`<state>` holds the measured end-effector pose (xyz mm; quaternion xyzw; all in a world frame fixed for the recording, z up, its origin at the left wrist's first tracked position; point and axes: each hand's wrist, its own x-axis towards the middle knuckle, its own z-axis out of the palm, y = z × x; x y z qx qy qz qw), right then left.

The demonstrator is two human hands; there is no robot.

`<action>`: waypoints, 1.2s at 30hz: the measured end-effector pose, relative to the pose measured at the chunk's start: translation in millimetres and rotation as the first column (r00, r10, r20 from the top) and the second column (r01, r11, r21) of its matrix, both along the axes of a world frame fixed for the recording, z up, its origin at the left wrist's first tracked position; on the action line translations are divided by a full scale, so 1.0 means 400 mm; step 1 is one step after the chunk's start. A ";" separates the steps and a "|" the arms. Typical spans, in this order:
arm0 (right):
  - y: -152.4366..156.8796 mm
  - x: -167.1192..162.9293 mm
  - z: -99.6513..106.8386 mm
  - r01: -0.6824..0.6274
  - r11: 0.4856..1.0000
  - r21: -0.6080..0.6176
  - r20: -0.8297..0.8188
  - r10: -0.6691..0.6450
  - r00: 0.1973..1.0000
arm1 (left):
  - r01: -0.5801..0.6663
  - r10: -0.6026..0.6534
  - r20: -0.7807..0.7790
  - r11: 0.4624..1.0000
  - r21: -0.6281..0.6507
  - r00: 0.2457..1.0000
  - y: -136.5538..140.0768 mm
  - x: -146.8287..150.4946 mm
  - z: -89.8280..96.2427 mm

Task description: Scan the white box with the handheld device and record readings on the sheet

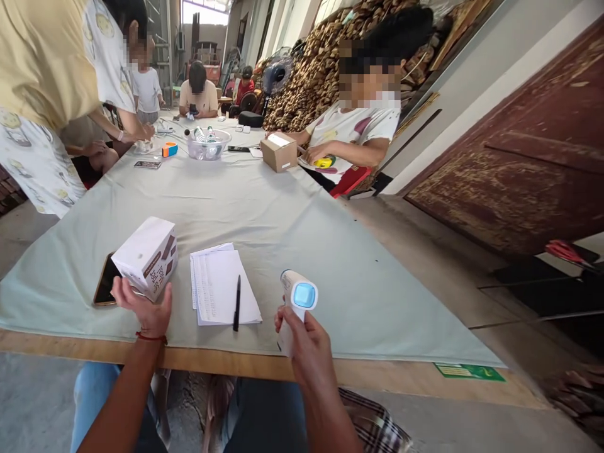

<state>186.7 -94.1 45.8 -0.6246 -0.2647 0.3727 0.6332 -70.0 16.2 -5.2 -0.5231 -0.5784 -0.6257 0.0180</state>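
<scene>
In my right hand (309, 349) is a white infrared thermometer (298, 277), gripped by its handle, its small screen glowing blue. My left hand (144, 308) holds a white printed box (146, 255) from its near side, thumb and fingers spread around its lower edge. Partly under that box lies a dark smartphone (106, 283). Between my hands, several sheets of paper (219, 283) with faint writing rest on the cloth, and a black pen (237, 302) lies across their right side.
A pale cloth covers the long table (358, 302). Farther back are a cardboard box (278, 152), a clear bowl of bottles (210, 148) and an orange-blue object (169, 150). A person holding a yellow tape measure (325, 162) sits at right; another bends over the left side.
</scene>
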 end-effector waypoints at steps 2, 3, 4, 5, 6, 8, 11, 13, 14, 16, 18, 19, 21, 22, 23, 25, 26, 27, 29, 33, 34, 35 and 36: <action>-0.005 0.009 -0.001 0.013 1.000 -0.019 0.041 -0.012 0.999 | 0.111 -0.093 -0.216 0.991 0.071 0.972 -0.020 0.017 -0.003; -0.007 0.013 -0.001 0.019 0.999 -0.029 0.066 -0.017 0.998 | 0.215 -0.184 -0.314 0.974 0.069 0.932 -0.027 0.025 -0.004; -0.008 0.015 -0.001 0.027 0.999 -0.036 0.095 -0.024 0.995 | 0.311 -0.273 -0.393 0.950 0.036 0.878 -0.032 0.031 -0.003; -0.009 0.018 0.000 0.039 0.999 -0.039 0.130 -0.033 0.991 | 0.386 -0.346 -0.455 0.922 -0.006 0.820 -0.036 0.036 0.000; -0.009 0.020 0.000 0.054 0.998 -0.039 0.167 -0.047 0.985 | 0.445 -0.406 -0.501 0.894 -0.047 0.764 -0.037 0.040 0.005; -0.010 0.022 0.001 0.088 0.995 -0.039 0.234 -0.076 0.969 | 0.546 -0.516 -0.552 0.828 -0.127 0.655 -0.033 0.046 0.019; -0.012 0.021 0.005 0.117 0.992 -0.049 0.298 -0.097 0.950 | 0.678 -0.677 -0.566 0.687 -0.259 0.470 -0.023 0.053 0.037; -0.013 0.020 0.005 0.115 0.992 -0.060 0.323 -0.090 0.942 | 0.703 -0.732 -0.556 0.630 -0.330 0.395 -0.017 0.057 0.039; -0.012 0.021 0.003 0.111 0.991 -0.068 0.336 -0.082 0.938 | 0.702 -0.747 -0.549 0.616 -0.358 0.375 -0.016 0.059 0.038; -0.006 0.028 -0.009 0.104 0.990 -0.090 0.372 -0.064 0.926 | 0.695 -0.768 -0.532 0.599 -0.398 0.357 -0.015 0.060 0.031; 0.007 0.043 -0.029 0.121 0.987 -0.109 0.447 -0.060 0.892 | 0.689 -0.775 -0.521 0.596 -0.412 0.358 -0.016 0.060 0.025; 0.015 0.053 -0.041 0.136 0.984 -0.117 0.504 -0.059 0.861 | 0.688 -0.775 -0.517 0.597 -0.413 0.362 -0.017 0.059 0.022; 0.036 0.075 -0.064 0.169 0.973 -0.155 0.634 -0.033 0.773 | 0.686 -0.780 -0.504 0.596 -0.418 0.371 -0.019 0.059 0.021; 0.046 0.086 -0.074 0.183 0.965 -0.191 0.693 0.000 0.721 | 0.684 -0.784 -0.494 0.594 -0.424 0.375 -0.020 0.060 0.022; 0.055 0.096 -0.082 0.195 0.952 -0.236 0.744 0.048 0.666 | 0.681 -0.789 -0.483 0.592 -0.432 0.379 -0.021 0.060 0.024; 0.070 0.113 -0.092 0.219 0.915 -0.338 0.816 0.169 0.552 | 0.676 -0.796 -0.467 0.588 -0.444 0.386 -0.022 0.060 0.027; 0.076 0.119 -0.094 0.230 0.896 -0.379 0.839 0.228 0.493 | 0.675 -0.796 -0.464 0.589 -0.446 0.388 -0.022 0.061 0.028; 0.081 0.125 -0.095 0.239 0.879 -0.413 0.854 0.283 0.436 | 0.674 -0.795 -0.465 0.590 -0.444 0.390 -0.023 0.061 0.028; 0.089 0.134 -0.097 0.252 0.852 -0.458 0.866 0.364 0.344 | 0.673 -0.792 -0.464 0.595 -0.440 0.397 -0.023 0.061 0.028; 0.104 0.143 -0.101 0.275 0.818 -0.505 0.858 0.442 0.260 | 0.669 -0.798 -0.439 0.593 -0.449 0.412 -0.023 0.059 0.022; 0.106 0.144 -0.102 0.279 0.812 -0.513 0.855 0.455 0.248 | 0.670 -0.800 -0.434 0.591 -0.449 0.414 -0.022 0.058 0.021; 0.108 0.144 -0.101 0.282 0.805 -0.521 0.851 0.469 0.236 | 0.672 -0.800 -0.432 0.591 -0.447 0.416 -0.022 0.058 0.020; 0.109 0.145 -0.100 0.286 0.799 -0.529 0.848 0.481 0.224 | 0.673 -0.799 -0.432 0.592 -0.443 0.418 -0.022 0.058 0.018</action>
